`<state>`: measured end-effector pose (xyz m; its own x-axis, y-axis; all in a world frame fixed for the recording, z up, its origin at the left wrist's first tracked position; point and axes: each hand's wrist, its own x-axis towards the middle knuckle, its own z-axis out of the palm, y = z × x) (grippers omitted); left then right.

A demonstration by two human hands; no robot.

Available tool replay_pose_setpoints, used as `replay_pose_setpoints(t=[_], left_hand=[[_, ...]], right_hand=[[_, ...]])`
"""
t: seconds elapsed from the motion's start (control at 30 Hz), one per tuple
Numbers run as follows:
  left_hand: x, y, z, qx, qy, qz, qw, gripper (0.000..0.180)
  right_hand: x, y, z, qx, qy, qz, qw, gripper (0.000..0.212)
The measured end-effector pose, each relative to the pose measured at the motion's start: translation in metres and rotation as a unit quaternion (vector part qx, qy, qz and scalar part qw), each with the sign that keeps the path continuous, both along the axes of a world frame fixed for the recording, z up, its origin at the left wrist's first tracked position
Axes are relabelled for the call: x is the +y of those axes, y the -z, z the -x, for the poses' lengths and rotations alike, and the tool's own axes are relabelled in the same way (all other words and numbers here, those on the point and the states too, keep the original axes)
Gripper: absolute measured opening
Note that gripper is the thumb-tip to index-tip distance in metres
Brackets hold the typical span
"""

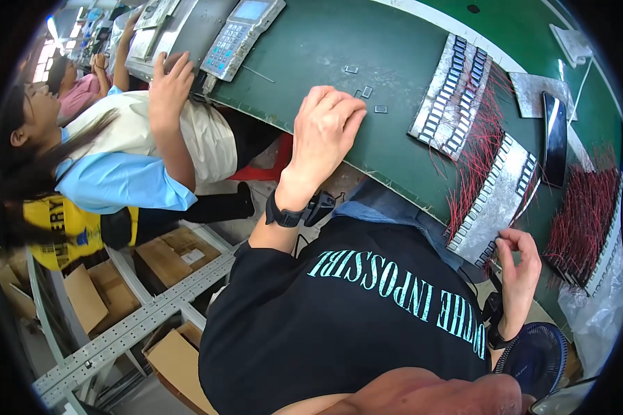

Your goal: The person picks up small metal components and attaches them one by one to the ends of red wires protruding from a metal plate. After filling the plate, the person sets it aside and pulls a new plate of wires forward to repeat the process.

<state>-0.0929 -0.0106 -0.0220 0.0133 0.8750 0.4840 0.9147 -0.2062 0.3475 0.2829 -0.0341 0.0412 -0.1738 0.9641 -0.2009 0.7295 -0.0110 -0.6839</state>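
Note:
My left hand (327, 128) is over the green bench with its fingers drawn together in a pinch. Its fingertips are beside a small dark rectangular frame (358, 93); whatever they hold is hidden. Two similar frames, one (367, 92) close by and another (381, 109) to the right, lie flat on the bench. At the near corner of a pale metal plate (493, 197), my right hand (520, 266) has thumb and forefinger closed near small dark modules (486, 252). I cannot make out what is between those fingers. Rows of small modules with thin red wires line this plate's edges.
A second plate (441, 97) of wired modules lies beyond. To the right are a black phone (554, 138), a bare metal plate (538, 93) and a red-wired stack (585, 221). A keypad device (239, 38) stands at the left, where a co-worker (128, 138) sits.

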Motion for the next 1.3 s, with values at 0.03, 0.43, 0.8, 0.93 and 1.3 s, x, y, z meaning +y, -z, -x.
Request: replay_pose_setpoints(t=[0.03,0.43,0.8,0.93,1.3], left_hand=[[0.0,0.001,0.003,-0.001,-0.02,-0.005,1.0,0.014],[0.013,0.001,-0.007,0.058,0.063,-0.014,0.996,0.014],[0.021,-0.02,-0.09,-0.302,0.154,0.071,0.938,0.013],[0.027,-0.02,-0.116,-0.424,0.198,0.2,0.861,0.024],[0.023,-0.02,-0.133,-0.558,0.209,0.31,0.741,0.026]], right_hand=[[-0.002,0.0,-0.004,0.002,0.006,0.008,1.0,0.011],[-0.001,-0.039,-0.006,0.34,0.005,0.042,0.939,0.011],[0.053,-0.012,0.061,0.327,-0.069,0.024,0.942,0.009],[0.066,0.013,0.06,0.328,-0.005,0.06,0.943,0.009],[0.073,0.035,0.041,0.4,-0.013,0.129,0.907,0.011]])
